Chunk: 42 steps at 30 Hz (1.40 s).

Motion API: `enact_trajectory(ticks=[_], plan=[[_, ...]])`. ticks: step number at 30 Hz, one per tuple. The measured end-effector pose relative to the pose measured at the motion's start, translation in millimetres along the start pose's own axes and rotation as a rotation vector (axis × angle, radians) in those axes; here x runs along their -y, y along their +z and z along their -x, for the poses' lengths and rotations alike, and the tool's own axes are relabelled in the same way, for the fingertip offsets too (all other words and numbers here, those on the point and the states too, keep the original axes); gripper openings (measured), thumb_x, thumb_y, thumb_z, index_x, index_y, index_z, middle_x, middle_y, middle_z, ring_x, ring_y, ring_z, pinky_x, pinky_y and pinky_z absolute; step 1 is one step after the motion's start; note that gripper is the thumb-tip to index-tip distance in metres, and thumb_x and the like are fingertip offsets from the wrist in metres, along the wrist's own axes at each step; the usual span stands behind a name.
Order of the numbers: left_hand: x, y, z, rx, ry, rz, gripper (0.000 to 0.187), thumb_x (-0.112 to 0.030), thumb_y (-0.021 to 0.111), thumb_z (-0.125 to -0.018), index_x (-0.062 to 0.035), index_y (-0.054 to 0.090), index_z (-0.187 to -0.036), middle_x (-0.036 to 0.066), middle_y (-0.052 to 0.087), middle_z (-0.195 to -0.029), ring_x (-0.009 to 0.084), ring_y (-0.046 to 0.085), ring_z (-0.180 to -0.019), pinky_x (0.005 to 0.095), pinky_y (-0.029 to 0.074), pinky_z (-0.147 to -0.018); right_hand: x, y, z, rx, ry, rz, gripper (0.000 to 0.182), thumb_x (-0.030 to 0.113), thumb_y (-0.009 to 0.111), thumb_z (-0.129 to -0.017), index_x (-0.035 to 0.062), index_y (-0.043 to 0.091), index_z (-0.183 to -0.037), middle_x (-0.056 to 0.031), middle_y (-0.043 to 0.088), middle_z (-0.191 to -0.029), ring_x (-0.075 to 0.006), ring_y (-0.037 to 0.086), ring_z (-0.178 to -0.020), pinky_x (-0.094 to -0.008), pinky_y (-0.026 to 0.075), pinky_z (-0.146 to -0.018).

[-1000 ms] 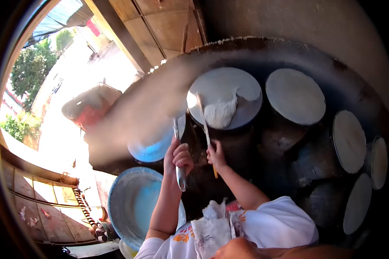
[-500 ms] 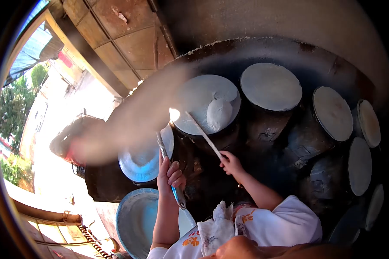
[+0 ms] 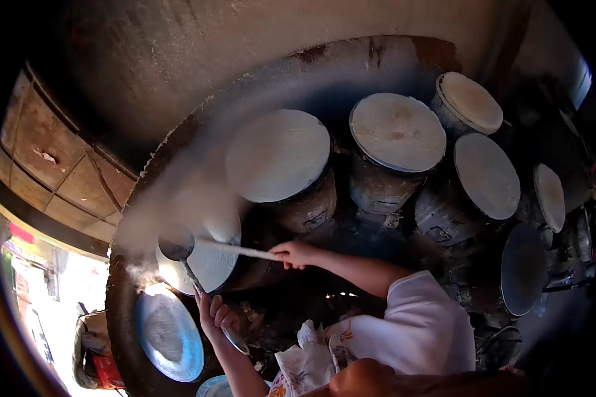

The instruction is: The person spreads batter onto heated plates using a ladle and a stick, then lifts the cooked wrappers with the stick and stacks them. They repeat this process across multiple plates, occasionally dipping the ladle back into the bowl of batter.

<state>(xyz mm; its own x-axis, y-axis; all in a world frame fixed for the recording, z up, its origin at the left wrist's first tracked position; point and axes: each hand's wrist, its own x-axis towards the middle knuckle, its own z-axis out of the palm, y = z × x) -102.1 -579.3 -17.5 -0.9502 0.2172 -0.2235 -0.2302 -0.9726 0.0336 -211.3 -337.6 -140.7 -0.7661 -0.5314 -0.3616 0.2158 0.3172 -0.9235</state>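
Observation:
My left hand (image 3: 218, 316) is wrapped round the handle of a ladle (image 3: 177, 243), whose dark bowl is over a coated round pan (image 3: 208, 261). My right hand (image 3: 295, 255) grips a pale stick (image 3: 242, 250) that reaches left above the same pan. Steam hides the stick's far end and part of the pan. In front of it, nearer the lower left, lies a shiny blue-grey pan (image 3: 170, 336). Beyond the stick, another round pan (image 3: 278, 155) has a pale, smooth layer on top, partly veiled by steam.
Several more round pans on dark stoves curve rightward, including a coated one (image 3: 397, 132) and a dark-topped one (image 3: 523, 268). A curved soot-stained rim (image 3: 205, 102) runs behind them. At the bottom edge is part of a blue tub (image 3: 215, 386). Red and brown items (image 3: 106, 370) stand lower left.
The view has turned, showing more pans on the right. The stick now points left and the ladle's bowl shows. The white mound seen earlier on the pan is no longer visible; steam covers part of it.

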Motion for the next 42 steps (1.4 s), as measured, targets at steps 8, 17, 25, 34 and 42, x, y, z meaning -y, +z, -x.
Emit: enact_trajectory(ticks=[8,17,25,34,42], plan=[[16.8,51.5,-84.7,0.075,-0.184,0.256,0.04,-0.029,0.039,-0.099,-0.0125,0.036,-0.063,-0.006,0.032,-0.049,0.0054,0.033,-0.036,0.0192,0.032,-0.036,33.8,-7.8,-54.2,-0.431,-0.435,0.54,0.021,0.02,0.049,-0.089,0.0132,0.061,-0.106,-0.018,0.063,-0.073,-0.0378,0.062,-0.067,-0.0501,0.047,-0.057],[-31.3,38.1,-96.5,-0.024,-0.17,0.325,0.038,-0.031,0.042,-0.098,-0.0123,0.038,-0.066,-0.005,0.032,-0.054,0.0055,0.033,-0.041,0.0216,0.033,-0.04,11.8,-60.4,-64.0,-0.476,-0.355,0.732,0.029,0.021,0.053,-0.089,0.0084,0.059,-0.114,-0.0175,0.061,-0.066,-0.04,0.059,-0.062,-0.0495,0.046,-0.054],[-61.9,5.7,-105.5,-0.085,-0.118,0.229,0.035,-0.029,0.047,-0.097,-0.0143,0.039,-0.066,-0.006,0.03,-0.054,0.0059,0.03,-0.043,0.0219,0.034,-0.042,33.7,-42.4,-25.6,-0.204,-0.264,0.436,0.027,0.017,0.054,-0.09,0.0035,0.06,-0.112,-0.0205,0.065,-0.093,-0.0353,0.064,-0.085,-0.0404,0.05,-0.071],[31.6,-53.5,-76.7,-0.131,0.188,0.319,0.036,-0.02,0.044,-0.095,-0.0134,0.034,-0.061,-0.005,0.029,-0.049,0.0071,0.034,-0.04,0.0209,0.033,-0.037,-10.3,87.1,-23.9,-0.349,-0.343,0.136,0.021,0.018,0.051,-0.091,0.0051,0.061,-0.105,-0.0165,0.06,-0.073,-0.0333,0.06,-0.067,-0.0385,0.047,-0.061],[-13.8,47.2,14.9,0.364,0.056,0.674,0.035,-0.015,0.041,-0.096,-0.0118,0.035,-0.061,-0.003,0.035,-0.049,0.0065,0.037,-0.035,0.0207,0.037,-0.034,29.5,43.5,-41.9,-0.48,-0.397,0.188,0.033,0.005,0.061,-0.082,0.0018,0.061,-0.114,-0.0188,0.064,-0.106,-0.0282,0.062,-0.101,-0.0343,0.048,-0.085]])
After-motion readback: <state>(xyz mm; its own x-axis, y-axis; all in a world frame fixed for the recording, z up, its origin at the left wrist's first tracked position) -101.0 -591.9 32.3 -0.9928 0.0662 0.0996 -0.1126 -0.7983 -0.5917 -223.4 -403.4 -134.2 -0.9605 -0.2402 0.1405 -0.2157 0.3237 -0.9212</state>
